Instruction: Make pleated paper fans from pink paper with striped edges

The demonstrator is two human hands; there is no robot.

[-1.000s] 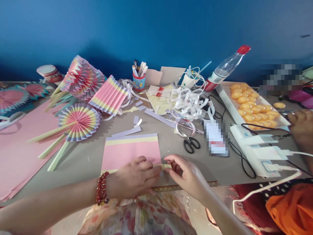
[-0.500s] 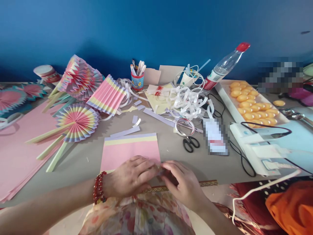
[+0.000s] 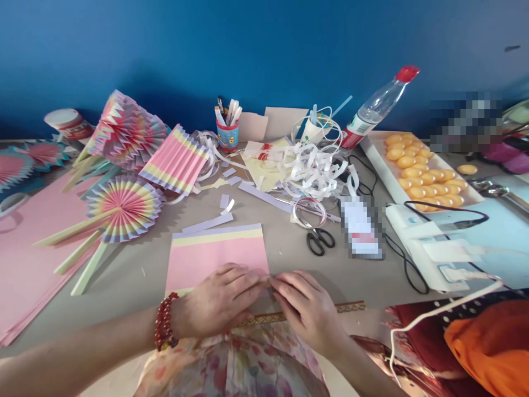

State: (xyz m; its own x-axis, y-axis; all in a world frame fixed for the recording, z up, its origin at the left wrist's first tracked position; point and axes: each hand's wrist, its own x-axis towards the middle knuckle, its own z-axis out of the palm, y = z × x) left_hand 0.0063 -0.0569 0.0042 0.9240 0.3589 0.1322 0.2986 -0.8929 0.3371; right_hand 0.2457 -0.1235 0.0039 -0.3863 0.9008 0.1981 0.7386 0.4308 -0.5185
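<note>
2 hands work at the front edge of a gray bench (image 3: 144, 309): the left hand (image 3: 221, 300) presses flat on a pink, yellow and lilac sheet (image 3: 217, 251), while the right hand (image 3: 306, 309) pinches at its near right corner. Black-handled scissors (image 3: 320, 241) lie beyond; 1 pleated round fan (image 3: 124, 208) rests left.

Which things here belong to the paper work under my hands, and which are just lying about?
Likely part of the job:
- striped sheet, under the left hand
- pleated striped paper
- pink sheets
- scissors

Probably just lying about:
- bottle
- tray of yellow ovals
- power strip
</note>
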